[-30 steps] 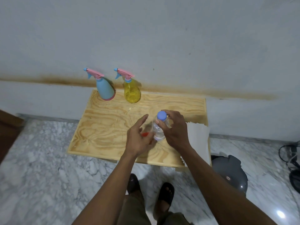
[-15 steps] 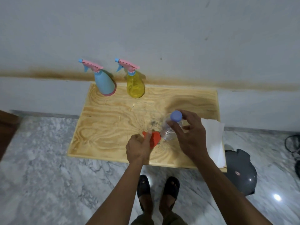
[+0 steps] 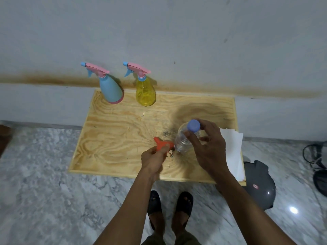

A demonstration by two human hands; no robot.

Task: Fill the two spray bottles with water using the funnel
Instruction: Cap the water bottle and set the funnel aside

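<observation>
Left hand at centre frame curled round the orange funnel, likely to carry it; right hand beside it, fingers pinching the capped water bottle upright. Blue spray bottle and yellow spray bottle upper left, capped, on the wooden board

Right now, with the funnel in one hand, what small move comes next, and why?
Probably unscrew a spray bottle: both spray heads are on, so the funnel in the left hand has no opening. The right hand first lets go of the water bottle.
</observation>
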